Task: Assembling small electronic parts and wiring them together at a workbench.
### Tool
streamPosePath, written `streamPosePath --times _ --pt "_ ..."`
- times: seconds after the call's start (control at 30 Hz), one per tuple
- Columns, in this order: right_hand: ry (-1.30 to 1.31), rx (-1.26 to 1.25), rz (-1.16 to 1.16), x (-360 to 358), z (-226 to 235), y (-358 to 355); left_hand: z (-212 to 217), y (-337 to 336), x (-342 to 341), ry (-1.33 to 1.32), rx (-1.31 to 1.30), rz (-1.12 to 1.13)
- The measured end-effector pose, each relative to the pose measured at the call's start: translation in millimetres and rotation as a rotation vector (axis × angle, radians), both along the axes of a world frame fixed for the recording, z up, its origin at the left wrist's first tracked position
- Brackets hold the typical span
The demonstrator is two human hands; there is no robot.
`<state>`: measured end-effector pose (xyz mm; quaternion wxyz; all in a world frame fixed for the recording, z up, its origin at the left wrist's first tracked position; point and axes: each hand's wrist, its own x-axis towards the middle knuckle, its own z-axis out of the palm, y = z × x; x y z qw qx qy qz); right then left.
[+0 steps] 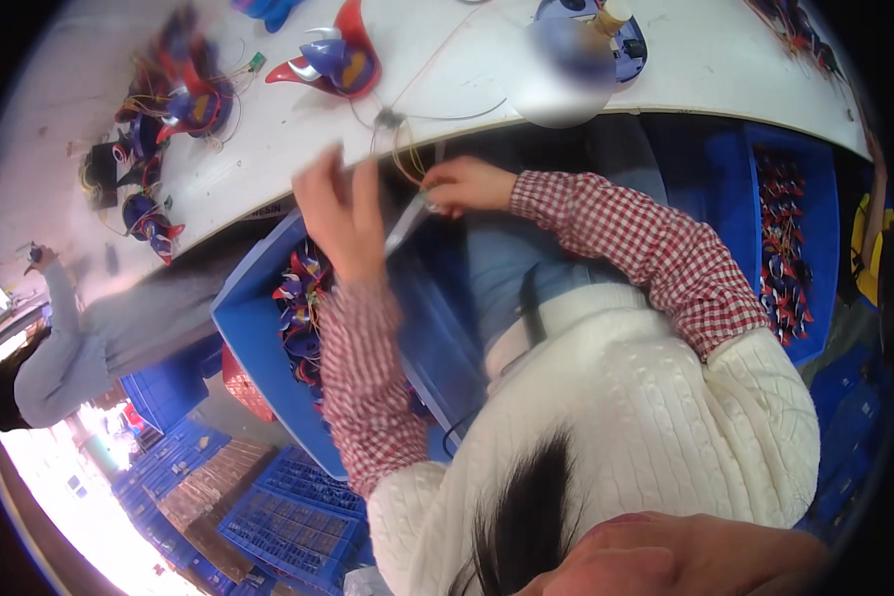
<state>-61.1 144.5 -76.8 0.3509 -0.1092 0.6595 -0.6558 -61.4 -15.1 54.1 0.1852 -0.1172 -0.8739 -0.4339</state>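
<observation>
At centre frame, the left hand [340, 211], fingers loosely spread, and the right hand [467, 185], pinched shut, each hold an end of a clear plastic strip [404, 226] slanting between them above the blue crate [258, 338].

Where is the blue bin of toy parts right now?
In the head view, the blue bin sits left of centre under the white table edge, directly beneath the left hand.

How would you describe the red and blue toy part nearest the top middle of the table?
On the white table, look along the far side, top centre. The red and blue toy part sits there alone, apart from the cluster at the left, with one red pointed fin standing up.
</observation>
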Motion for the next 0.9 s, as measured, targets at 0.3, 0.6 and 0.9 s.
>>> streamPosePath --times 0.3,0.6,0.9 --pt "-0.233 -0.241 -0.235 37.6 74.7 24.3 -58.8 33.7 87.3 -0.375 0.327 -0.024" --pt "-0.083 -0.14 -0.214 51.9 92.2 46.5 -46.2 35.7 79.5 -0.667 0.829 -0.082" --pt "0.343 -0.026 -0.291 53.4 88.2 42.6 -34.2 42.4 82.6 -0.772 1.024 -0.022"
